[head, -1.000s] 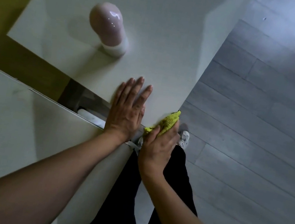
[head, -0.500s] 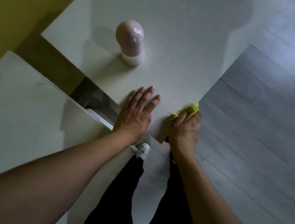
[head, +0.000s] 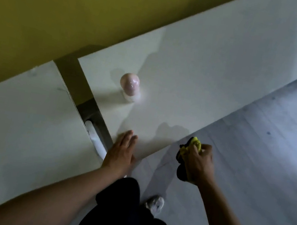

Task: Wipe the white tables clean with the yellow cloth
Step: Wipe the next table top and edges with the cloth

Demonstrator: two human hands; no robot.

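Yellow cloth (head: pixel 193 147) was held bunched in the fingers (head: pixel 195 149) of the right hand (head: pixel 197 164), which were curled round it just off the near edge of the right-hand white worktop (head: pixel 198 77), over the grey floor (head: pixel 261 170). The left hand (head: pixel 121 154) was laid flat on the near left corner of that worktop, fingers straight and together, with nothing gripped. For the step to be done well, it was judged that the cloth should be opened out from its wad and carried back onto the surface, so that long overlapping passes could be made towards the far edge. The pink bulb-shaped object (head: pixel 129 86) standing near the left end would best be lifted or wiped around. The second worktop (head: pixel 14 119), to the left beyond a gap, appeared unattended.
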